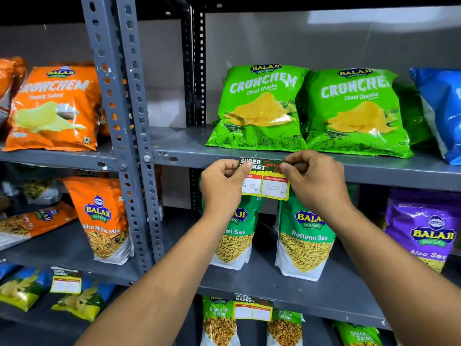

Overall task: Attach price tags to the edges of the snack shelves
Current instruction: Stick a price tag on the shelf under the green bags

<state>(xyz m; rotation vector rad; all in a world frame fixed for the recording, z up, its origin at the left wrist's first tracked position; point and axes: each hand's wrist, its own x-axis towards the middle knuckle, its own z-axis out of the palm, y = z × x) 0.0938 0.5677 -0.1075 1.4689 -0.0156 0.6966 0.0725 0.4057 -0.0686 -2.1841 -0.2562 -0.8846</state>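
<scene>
at the front lip of the upper shelf (374, 172), below the green crunchem bags (262, 108), the left hand (222, 188) and right hand (314, 181) each pinch a top corner of the price tag (265, 179), thumbs pressing its dark header against the grey metal edge, likely to seat it level. tag is thin glossy card, rectangular, handwritten 40 and 20 in white boxes. lower shelf tags (253, 308) already hang. bags are crinkly foil.

price tag (265, 182) | yellow-red, reads 40/20 | flat against grey shelf edge (374, 172)
</scene>
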